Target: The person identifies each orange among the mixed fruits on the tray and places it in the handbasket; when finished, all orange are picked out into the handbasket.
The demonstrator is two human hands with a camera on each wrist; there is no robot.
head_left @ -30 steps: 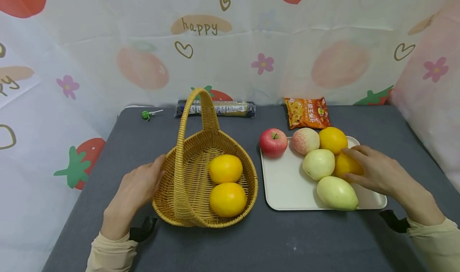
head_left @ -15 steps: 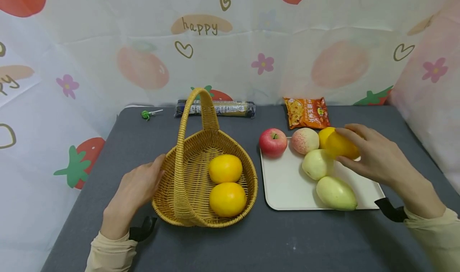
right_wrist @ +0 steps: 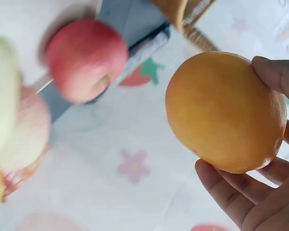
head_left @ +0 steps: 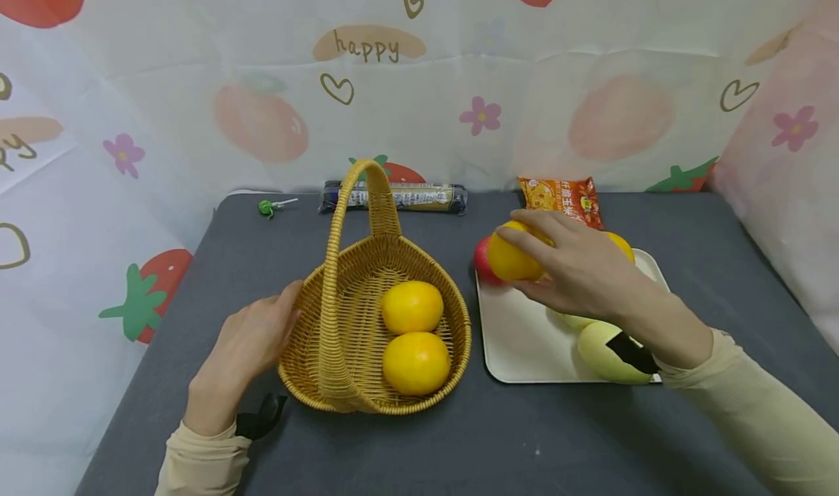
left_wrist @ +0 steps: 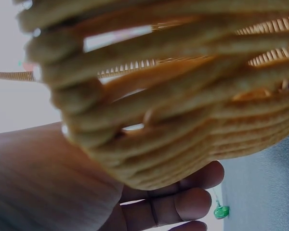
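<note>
My right hand (head_left: 583, 266) grips an orange (head_left: 514, 254) above the upper left part of the white tray (head_left: 521, 343). Thumb and fingers wrap its sides in the right wrist view. Behind it a red apple (head_left: 485, 261) is partly covered. The wicker basket (head_left: 360, 328) stands to the left, with one orange (head_left: 411, 306) and another orange (head_left: 416, 363) inside. My left hand (head_left: 252, 343) rests against the basket's left side. Its extended fingers (left_wrist: 192, 202) lie along the outer wall in the left wrist view; the thumb is hidden.
On the tray lie a long pale green fruit (head_left: 596, 347), another orange (head_left: 620, 245) and a peach (right_wrist: 29, 130), the last hidden from the head view. A red-orange snack packet (head_left: 573, 199), a long wrapped package (head_left: 426, 198) and a green lollipop (head_left: 265, 208) line the back edge.
My right hand has lifted the orange from the tray's right side and carried it left, over to the apple. The left hand and basket stay put.
</note>
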